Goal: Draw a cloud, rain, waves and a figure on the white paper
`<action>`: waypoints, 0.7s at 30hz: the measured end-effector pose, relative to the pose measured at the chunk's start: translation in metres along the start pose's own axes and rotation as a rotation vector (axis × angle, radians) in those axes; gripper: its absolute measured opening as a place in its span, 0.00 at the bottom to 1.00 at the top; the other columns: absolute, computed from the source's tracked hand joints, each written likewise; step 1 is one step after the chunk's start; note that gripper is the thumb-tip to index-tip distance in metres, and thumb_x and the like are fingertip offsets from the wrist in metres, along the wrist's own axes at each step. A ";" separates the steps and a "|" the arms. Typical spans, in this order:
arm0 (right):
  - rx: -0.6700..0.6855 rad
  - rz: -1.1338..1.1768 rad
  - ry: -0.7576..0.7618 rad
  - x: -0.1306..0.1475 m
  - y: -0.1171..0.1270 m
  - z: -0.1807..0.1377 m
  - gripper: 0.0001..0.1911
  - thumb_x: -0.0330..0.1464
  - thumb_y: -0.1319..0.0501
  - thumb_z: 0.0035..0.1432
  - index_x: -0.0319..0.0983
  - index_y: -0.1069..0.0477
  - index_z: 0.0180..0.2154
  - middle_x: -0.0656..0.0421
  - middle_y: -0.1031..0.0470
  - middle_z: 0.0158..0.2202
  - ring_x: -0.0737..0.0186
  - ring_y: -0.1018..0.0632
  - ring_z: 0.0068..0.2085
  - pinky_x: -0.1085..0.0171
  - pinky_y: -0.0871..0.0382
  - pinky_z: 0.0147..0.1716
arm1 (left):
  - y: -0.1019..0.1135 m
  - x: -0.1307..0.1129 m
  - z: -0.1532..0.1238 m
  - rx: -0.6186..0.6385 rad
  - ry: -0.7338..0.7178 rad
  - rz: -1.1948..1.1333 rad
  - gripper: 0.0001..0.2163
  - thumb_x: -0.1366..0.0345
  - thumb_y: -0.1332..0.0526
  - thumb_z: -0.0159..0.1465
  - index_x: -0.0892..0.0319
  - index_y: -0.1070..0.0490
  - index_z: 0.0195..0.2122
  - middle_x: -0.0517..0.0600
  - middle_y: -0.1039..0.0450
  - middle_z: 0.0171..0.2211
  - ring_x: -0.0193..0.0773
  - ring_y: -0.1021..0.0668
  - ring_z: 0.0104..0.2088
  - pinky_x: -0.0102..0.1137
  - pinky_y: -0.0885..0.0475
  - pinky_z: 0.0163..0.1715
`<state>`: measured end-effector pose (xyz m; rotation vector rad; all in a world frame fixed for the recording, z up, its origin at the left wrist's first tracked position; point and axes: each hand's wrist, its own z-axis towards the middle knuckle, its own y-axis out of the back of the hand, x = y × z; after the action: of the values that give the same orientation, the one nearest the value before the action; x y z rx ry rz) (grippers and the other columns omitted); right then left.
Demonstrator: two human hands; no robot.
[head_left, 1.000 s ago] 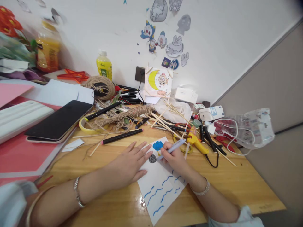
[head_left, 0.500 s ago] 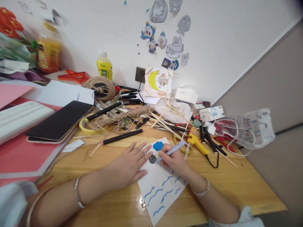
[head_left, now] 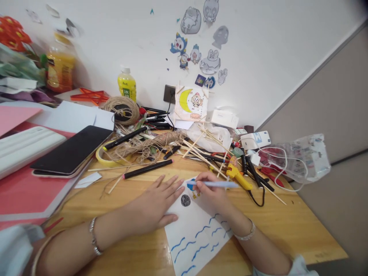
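A white sheet of paper (head_left: 186, 226) lies on the wooden table, bearing blue wavy lines, a dark scribbled circle (head_left: 185, 200) and a blue cloud shape with small yellow marks under it. My left hand (head_left: 156, 201) rests flat on the sheet's left edge, fingers spread. Pinched in my right hand (head_left: 211, 193) is a pale lavender pen (head_left: 221, 184), lying nearly level with its tip end at the blue cloud shape. My right fingers cover part of that drawing.
Behind the paper lie a black marker (head_left: 148, 169), thin wooden sticks (head_left: 198, 151), twine (head_left: 158, 142) and a yellow glue gun (head_left: 238, 174). At left are a tablet (head_left: 73, 149) and yellow tape (head_left: 105, 161). A yellow-labelled bottle (head_left: 127, 85) stands by the wall.
The pen in my right hand has moved from beside the dark circle up to the blue cloud, and now lies flatter. The paper appears slightly lower. My left hand stays spread on it.
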<state>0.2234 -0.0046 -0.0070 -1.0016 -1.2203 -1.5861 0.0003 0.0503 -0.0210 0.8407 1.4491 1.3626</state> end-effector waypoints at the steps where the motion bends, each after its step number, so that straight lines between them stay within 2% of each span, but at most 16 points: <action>1: -0.025 -0.007 0.016 0.001 0.000 0.000 0.10 0.41 0.36 0.55 0.41 0.30 0.30 0.60 0.26 0.28 0.62 0.26 0.29 0.64 0.32 0.28 | 0.001 0.000 0.000 0.002 -0.012 -0.014 0.30 0.52 0.47 0.68 0.59 0.53 0.68 0.59 0.56 0.68 0.51 0.54 0.68 0.51 0.57 0.63; 3: -0.017 -0.048 0.039 0.002 0.000 0.000 0.11 0.40 0.36 0.55 0.40 0.31 0.27 0.60 0.26 0.26 0.62 0.26 0.28 0.64 0.33 0.29 | 0.002 -0.001 0.000 0.003 -0.019 -0.030 0.30 0.53 0.47 0.68 0.59 0.53 0.68 0.59 0.56 0.68 0.51 0.54 0.68 0.51 0.58 0.63; 6: 0.069 -0.154 0.058 0.003 -0.002 0.000 0.17 0.37 0.41 0.59 0.41 0.36 0.19 0.62 0.32 0.18 0.64 0.30 0.24 0.64 0.36 0.27 | 0.005 -0.002 0.000 0.009 -0.009 -0.029 0.31 0.53 0.47 0.68 0.60 0.53 0.68 0.59 0.56 0.68 0.51 0.54 0.68 0.51 0.58 0.63; 8: 0.099 -0.212 0.071 0.002 -0.004 0.001 0.19 0.36 0.42 0.59 0.41 0.38 0.17 0.63 0.34 0.17 0.64 0.32 0.23 0.64 0.39 0.28 | 0.005 -0.003 0.000 0.011 -0.003 -0.024 0.31 0.53 0.47 0.68 0.61 0.53 0.68 0.59 0.56 0.68 0.51 0.54 0.68 0.51 0.58 0.63; 16: 0.146 -0.242 0.052 -0.003 -0.005 0.002 0.17 0.33 0.45 0.59 0.41 0.41 0.18 0.64 0.36 0.17 0.64 0.33 0.24 0.64 0.42 0.28 | 0.006 -0.003 0.001 0.032 0.005 -0.005 0.31 0.52 0.46 0.68 0.61 0.52 0.67 0.59 0.56 0.68 0.52 0.53 0.67 0.51 0.58 0.63; 21: 0.103 -0.233 0.011 -0.005 -0.005 0.002 0.17 0.33 0.45 0.59 0.42 0.41 0.19 0.64 0.35 0.17 0.64 0.33 0.24 0.65 0.42 0.27 | 0.009 -0.005 0.001 0.032 0.007 0.000 0.30 0.52 0.46 0.68 0.60 0.51 0.67 0.59 0.55 0.68 0.51 0.52 0.67 0.49 0.58 0.64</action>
<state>0.2197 -0.0014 -0.0125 -0.8075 -1.4374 -1.6838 0.0021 0.0477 -0.0114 0.8563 1.4798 1.3469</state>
